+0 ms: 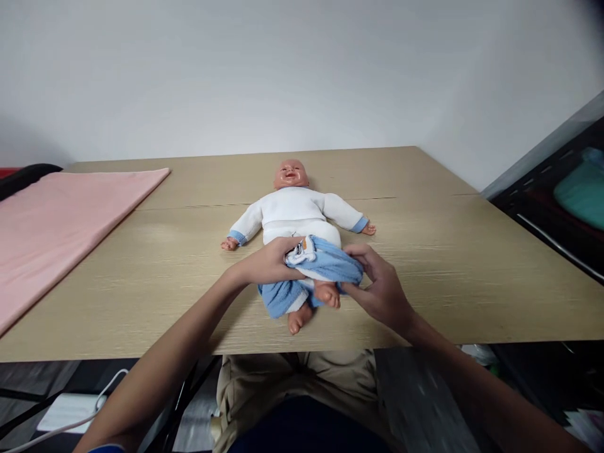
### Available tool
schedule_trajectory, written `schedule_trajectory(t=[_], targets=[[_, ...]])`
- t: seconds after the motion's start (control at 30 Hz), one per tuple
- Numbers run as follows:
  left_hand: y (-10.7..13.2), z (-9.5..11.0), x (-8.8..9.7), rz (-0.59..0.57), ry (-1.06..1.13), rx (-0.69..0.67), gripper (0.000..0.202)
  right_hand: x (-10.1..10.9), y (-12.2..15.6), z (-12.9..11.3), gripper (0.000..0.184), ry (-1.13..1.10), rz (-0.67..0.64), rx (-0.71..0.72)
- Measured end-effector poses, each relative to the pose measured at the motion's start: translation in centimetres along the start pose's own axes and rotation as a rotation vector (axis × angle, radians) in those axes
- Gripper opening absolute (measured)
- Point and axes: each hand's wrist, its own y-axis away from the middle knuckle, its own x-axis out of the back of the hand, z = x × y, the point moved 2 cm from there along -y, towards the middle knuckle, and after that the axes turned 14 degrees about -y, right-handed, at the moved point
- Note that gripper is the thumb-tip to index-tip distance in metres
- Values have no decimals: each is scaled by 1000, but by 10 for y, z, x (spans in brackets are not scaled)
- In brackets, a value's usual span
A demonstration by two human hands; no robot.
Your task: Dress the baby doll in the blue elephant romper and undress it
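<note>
A baby doll (293, 204) in a white top with blue cuffs lies on its back on the table, head away from me and feet toward me. Blue doll trousers (330, 259) with white trim are bunched around its legs, and both bare feet stick out below. My left hand (271, 259) grips the trouser fabric near a white patch with a small print. On the other side, my right hand (377, 286) pinches the blue cloth beside the doll's raised foot. Some fingertips of both hands are hidden by the cloth.
The wooden table (448, 264) has its near edge just in front of my lap. A pink cloth (70, 233) lies at the left. Dark bins or bags (557, 189) stand past the right edge. Under the table at left is a white box with a cable (70, 412).
</note>
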Motion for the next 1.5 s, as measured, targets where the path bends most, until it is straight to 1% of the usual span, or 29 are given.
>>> schedule_trajectory(t=[0.1, 0.17, 0.23, 0.3, 0.37, 0.43, 0.5, 0.57, 0.67, 0.73, 0.83, 0.9, 0.97, 1.03, 1.1, 1.17, 1.2, 1.23, 1.27, 1.3, 1.4, 1.47, 1.5], targets=[[-2, -7, 7, -30, -54, 21, 27, 9, -21, 2, 37, 93, -59, 105], [-3, -10, 11, -73, -37, 24, 25, 15, -38, 4, 37, 70, -174, 152], [-6, -12, 15, -135, 3, 9, 27, 20, -57, 7, 31, 12, -352, 142], [-10, -14, 17, -170, 35, 7, 36, 24, -72, 15, 24, -71, -508, 94], [-13, -17, 17, -146, 54, 32, 45, 25, -82, 24, 26, -186, -580, 42], [-13, -20, 16, -70, 70, 57, 49, 25, -84, 32, 33, -305, -574, -2], [-12, -21, 13, 21, 88, 72, 55, 22, -80, 36, 37, -382, -550, -52], [-9, -22, 11, 121, 67, 80, 67, 18, -73, 33, 37, -393, -517, -95], [-5, -22, 10, 244, -32, 94, 81, 12, -65, 22, 39, -384, -454, -116], [-5, -20, 10, 285, -86, 107, 81, 9, -65, 15, 40, -437, -414, -138], [-7, -16, 14, 307, -125, 111, 72, 7, -72, 14, 38, -533, -347, -248], [-5, -12, 21, 298, -137, 150, 64, 6, -81, 19, 40, -566, -319, -330], [0, -9, 31, 248, -129, 210, 58, 5, -90, 27, 44, -580, -289, -375], [10, -8, 43, 147, -117, 261, 57, 4, -99, 35, 44, -561, -234, -378], [22, -10, 53, 15, -101, 303, 54, 4, -105, 40, 40, -502, -181, -363], [34, -16, 58, -101, -59, 332, 47, 4, -107, 42, 35, -421, -166, -345], [38, -20, 59, -130, -28, 331, 42, 4, -107, 42, 33, -387, -172, -341], [41, -25, 58, -134, 3, 314, 38, 3, -106, 42, 33, -363, -179, -342], [43, -30, 56, -102, 32, 290, 33, 3, -106, 42, 34, -355, -178, -339], [45, -36, 54, -32, 59, 265, 30, 2, -106, 42, 36, -360, -167, -332], [44, -58, 43, 278, 105, 207, 29, -1, -110, 46, 43, -391, -84, -312], [41, -72, 35, 431, 132, 216, 30, -5, -115, 53, 47, -388, -52, -330], [39, -79, 31, 481, 153, 238, 29, -8, -118, 57, 49, -382, -55, -350]])
